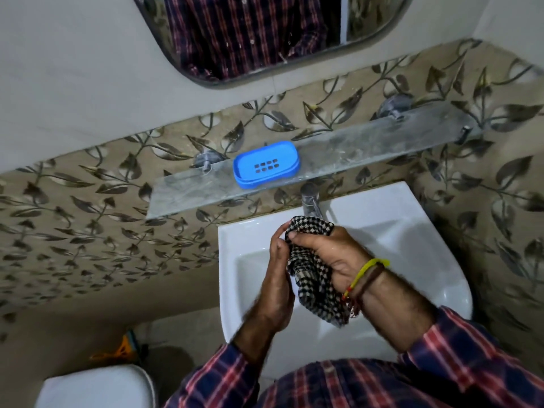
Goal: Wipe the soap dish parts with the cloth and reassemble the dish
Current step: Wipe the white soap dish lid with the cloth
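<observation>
A blue soap dish (265, 164) stands on the glass shelf (368, 145), its slotted tray seated in its base. Lower down, over the white sink (412, 231), both hands are on a black-and-white checked cloth (316, 285). My right hand (332, 254) grips the bunched cloth from the right, fingers curled over its top. My left hand (278, 272) holds the cloth's left side with its fingertips. Neither hand touches the dish.
A metal tap (310, 201) rises just behind the cloth. Metal brackets (204, 160) fix the shelf to the leaf-patterned tiles. A mirror (259, 33) hangs above. A white toilet lid (97, 387) and an orange object (123, 347) lie at lower left.
</observation>
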`<state>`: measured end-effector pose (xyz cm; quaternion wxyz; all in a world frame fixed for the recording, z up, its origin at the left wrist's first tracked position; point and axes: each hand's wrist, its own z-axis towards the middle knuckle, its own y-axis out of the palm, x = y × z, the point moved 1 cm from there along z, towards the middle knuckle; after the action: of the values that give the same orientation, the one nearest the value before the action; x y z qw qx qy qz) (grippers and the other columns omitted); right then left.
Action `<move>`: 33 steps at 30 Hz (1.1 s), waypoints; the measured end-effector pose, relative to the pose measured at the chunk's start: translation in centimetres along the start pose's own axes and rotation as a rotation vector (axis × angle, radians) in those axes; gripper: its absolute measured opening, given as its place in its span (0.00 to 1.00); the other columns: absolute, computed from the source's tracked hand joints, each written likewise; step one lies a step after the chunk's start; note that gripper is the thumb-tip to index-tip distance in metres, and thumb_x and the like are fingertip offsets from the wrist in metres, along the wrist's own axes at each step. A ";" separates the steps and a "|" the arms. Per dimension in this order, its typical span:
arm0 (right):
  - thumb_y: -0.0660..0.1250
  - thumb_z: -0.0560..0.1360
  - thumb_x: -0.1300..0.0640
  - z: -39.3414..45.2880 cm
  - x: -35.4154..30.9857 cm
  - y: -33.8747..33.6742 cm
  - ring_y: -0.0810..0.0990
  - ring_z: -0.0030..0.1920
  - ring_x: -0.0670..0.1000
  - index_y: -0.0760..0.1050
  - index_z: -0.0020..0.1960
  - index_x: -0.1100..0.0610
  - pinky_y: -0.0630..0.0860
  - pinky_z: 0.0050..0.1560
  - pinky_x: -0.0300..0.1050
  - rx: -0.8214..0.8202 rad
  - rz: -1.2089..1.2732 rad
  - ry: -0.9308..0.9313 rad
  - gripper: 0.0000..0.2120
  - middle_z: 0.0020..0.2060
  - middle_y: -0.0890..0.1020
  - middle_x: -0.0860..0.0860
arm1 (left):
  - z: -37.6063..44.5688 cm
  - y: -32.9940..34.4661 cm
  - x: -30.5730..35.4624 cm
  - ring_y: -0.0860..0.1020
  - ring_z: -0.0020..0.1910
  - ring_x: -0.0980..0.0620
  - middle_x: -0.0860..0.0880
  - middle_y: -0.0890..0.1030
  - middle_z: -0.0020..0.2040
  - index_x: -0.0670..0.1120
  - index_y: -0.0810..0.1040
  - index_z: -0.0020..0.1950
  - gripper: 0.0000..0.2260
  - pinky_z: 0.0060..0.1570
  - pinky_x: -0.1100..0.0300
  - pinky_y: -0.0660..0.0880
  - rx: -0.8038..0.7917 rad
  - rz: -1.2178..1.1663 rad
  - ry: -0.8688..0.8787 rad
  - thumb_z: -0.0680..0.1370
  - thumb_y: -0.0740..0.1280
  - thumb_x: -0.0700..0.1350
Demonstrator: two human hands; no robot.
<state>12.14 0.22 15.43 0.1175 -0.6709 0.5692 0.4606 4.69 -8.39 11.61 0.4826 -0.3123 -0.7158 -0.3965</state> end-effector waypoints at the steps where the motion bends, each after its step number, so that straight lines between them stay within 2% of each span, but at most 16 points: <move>1: 0.76 0.68 0.68 -0.1 0.1 0.1 0.85 0.43 0.61 0.82 0.52 0.66 0.83 0.50 0.57 -0.025 0.033 0.033 0.13 0.43 0.86 0.62 | 0.1 0.0 -0.2 0.71 0.73 0.43 0.42 0.75 0.72 0.47 0.67 0.76 0.27 0.73 0.43 0.66 0.005 0.002 -0.005 0.81 0.56 0.59; 3: 0.76 0.67 0.68 -0.2 0.2 0.2 0.85 0.48 0.63 0.81 0.55 0.65 0.81 0.56 0.61 -0.075 0.080 0.075 0.17 0.48 0.85 0.64 | 0.3 0.0 0.0 0.70 0.73 0.40 0.38 0.73 0.72 0.44 0.66 0.76 0.30 0.74 0.39 0.63 0.015 -0.011 -0.009 0.80 0.60 0.61; 4: 0.75 0.68 0.69 -0.2 0.3 0.2 0.85 0.48 0.62 0.81 0.56 0.65 0.81 0.54 0.60 -0.102 0.093 0.074 0.17 0.49 0.85 0.64 | 0.5 0.1 0.3 0.69 0.74 0.38 0.37 0.72 0.73 0.43 0.65 0.76 0.32 0.74 0.39 0.62 0.016 -0.018 -0.012 0.79 0.62 0.62; 6: 0.72 0.70 0.71 -0.5 0.4 0.3 0.86 0.41 0.57 0.81 0.55 0.65 0.83 0.43 0.50 -0.141 0.080 0.031 0.14 0.43 0.86 0.60 | 1.1 -0.3 0.7 0.70 0.73 0.39 0.37 0.73 0.72 0.43 0.67 0.75 0.33 0.74 0.39 0.63 0.017 -0.053 -0.024 0.78 0.65 0.63; 8: 0.70 0.72 0.72 -1.1 0.3 0.4 0.84 0.35 0.52 0.81 0.53 0.64 0.80 0.37 0.45 -0.142 0.027 -0.033 0.12 0.36 0.85 0.55 | 1.6 -0.5 1.0 0.75 0.67 0.43 0.41 0.78 0.66 0.44 0.70 0.71 0.24 0.68 0.46 0.71 0.004 -0.132 -0.014 0.81 0.61 0.58; 10: 0.71 0.71 0.71 -1.1 0.2 0.4 0.84 0.36 0.54 0.83 0.51 0.63 0.81 0.41 0.49 -0.085 -0.005 -0.083 0.10 0.35 0.85 0.54 | 1.7 -0.1 1.1 0.76 0.65 0.44 0.42 0.78 0.63 0.45 0.71 0.70 0.21 0.67 0.47 0.72 0.002 -0.146 -0.007 0.83 0.57 0.56; 12: 0.73 0.70 0.70 -0.7 0.0 0.2 0.85 0.37 0.57 0.84 0.47 0.62 0.81 0.43 0.52 -0.006 0.029 -0.093 0.08 0.37 0.86 0.58 | 1.5 0.5 1.0 0.70 0.72 0.38 0.37 0.73 0.71 0.41 0.67 0.74 0.28 0.74 0.40 0.62 -0.007 -0.120 -0.044 0.81 0.61 0.59; 14: 0.73 0.70 0.70 -0.7 -0.2 0.1 0.85 0.37 0.57 0.84 0.47 0.63 0.80 0.42 0.51 0.016 0.043 -0.097 0.07 0.38 0.86 0.59 | 1.5 0.8 1.1 0.66 0.75 0.36 0.33 0.69 0.74 0.39 0.64 0.76 0.35 0.76 0.37 0.58 0.016 -0.118 -0.058 0.79 0.64 0.62; 16: 0.73 0.71 0.69 -1.1 -0.1 0.3 0.85 0.40 0.56 0.84 0.48 0.62 0.80 0.44 0.51 -0.012 -0.012 -0.118 0.08 0.40 0.86 0.58 | 2.0 0.4 0.8 0.67 0.74 0.34 0.32 0.69 0.73 0.39 0.66 0.75 0.32 0.75 0.38 0.61 -0.020 -0.169 -0.075 0.80 0.63 0.61; 18: 0.72 0.71 0.70 -1.5 -0.1 0.3 0.85 0.41 0.56 0.84 0.50 0.61 0.81 0.45 0.51 -0.031 -0.091 -0.131 0.09 0.40 0.86 0.57 | 2.7 -0.2 0.6 0.72 0.69 0.37 0.35 0.74 0.68 0.42 0.70 0.71 0.23 0.70 0.44 0.70 -0.028 -0.180 -0.056 0.83 0.57 0.57; 19: 0.72 0.71 0.70 -1.5 -0.1 0.3 0.86 0.42 0.57 0.83 0.50 0.62 0.81 0.45 0.51 -0.020 -0.108 -0.132 0.10 0.41 0.87 0.57 | 2.7 -0.3 0.5 0.73 0.67 0.38 0.36 0.75 0.67 0.43 0.70 0.70 0.22 0.68 0.46 0.71 -0.019 -0.163 -0.046 0.83 0.57 0.57; 22: 0.73 0.71 0.69 -1.3 -0.4 0.1 0.86 0.42 0.57 0.83 0.51 0.62 0.82 0.45 0.50 0.036 -0.123 -0.152 0.10 0.42 0.87 0.58 | 2.4 0.1 0.6 0.70 0.73 0.37 0.35 0.72 0.72 0.40 0.66 0.75 0.35 0.74 0.41 0.64 -0.018 -0.135 -0.085 0.78 0.63 0.64; 24: 0.73 0.71 0.69 -1.4 -0.3 0.3 0.85 0.39 0.55 0.84 0.50 0.60 0.83 0.45 0.53 0.022 -0.188 -0.158 0.10 0.39 0.87 0.55 | 2.7 -0.1 0.6 0.73 0.69 0.37 0.36 0.74 0.69 0.40 0.68 0.73 0.30 0.72 0.42 0.68 -0.030 -0.127 -0.091 0.81 0.59 0.62; 26: 0.73 0.70 0.69 -1.4 -0.2 0.5 0.86 0.40 0.56 0.83 0.50 0.59 0.83 0.47 0.55 0.007 -0.251 -0.141 0.10 0.39 0.87 0.55 | 3.3 -0.5 0.5 0.75 0.63 0.39 0.37 0.76 0.63 0.43 0.70 0.69 0.22 0.64 0.48 0.75 -0.045 -0.154 -0.066 0.84 0.52 0.57; 29: 0.73 0.70 0.69 -1.1 -0.5 0.7 0.86 0.42 0.58 0.83 0.47 0.60 0.83 0.48 0.57 0.036 -0.244 -0.122 0.07 0.40 0.87 0.57 | 3.2 -0.4 0.5 0.73 0.66 0.37 0.36 0.75 0.66 0.44 0.70 0.69 0.23 0.68 0.43 0.71 -0.028 -0.062 -0.028 0.84 0.52 0.58; 33: 0.72 0.72 0.70 -1.8 -0.7 0.7 0.83 0.33 0.54 0.82 0.41 0.58 0.82 0.36 0.51 -0.059 -0.314 -0.136 0.08 0.31 0.84 0.53 | 3.5 -0.7 1.0 0.75 0.63 0.38 0.33 0.76 0.63 0.46 0.71 0.68 0.20 0.66 0.41 0.71 -0.082 -0.112 -0.009 0.84 0.51 0.56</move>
<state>12.42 -0.78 17.27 0.2065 -0.7221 0.4341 0.4975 2.19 -5.67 11.58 0.4434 -0.2932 -0.7174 -0.4503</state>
